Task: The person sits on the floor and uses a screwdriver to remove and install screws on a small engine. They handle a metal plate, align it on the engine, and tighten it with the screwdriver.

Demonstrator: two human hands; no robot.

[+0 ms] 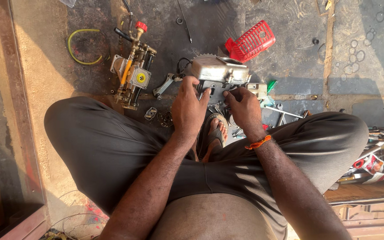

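The person sits cross-legged on the floor (45,66), both hands on a small engine (220,73) that stands on the dark, oil-stained patch just ahead of the feet. The left hand (188,109) is closed over the engine's dark near-left side, fingers curled on the casing. The right hand (245,106) grips the near-right side, fingertips pressed against the body below the silver tank; an orange thread (258,142) circles that wrist. A sandalled foot (216,133) shows between the two forearms, directly below the engine.

A red grille cover (252,41) lies just behind the engine, toward the far side. A brass pump (133,71) with a red cap lies to the left, well apart, and a yellow hose loop (83,46) lies beyond it. Wrenches (283,113) and small parts lie scattered to the right of the engine, near the right knee. A tool tray (372,162) sits at the right edge.
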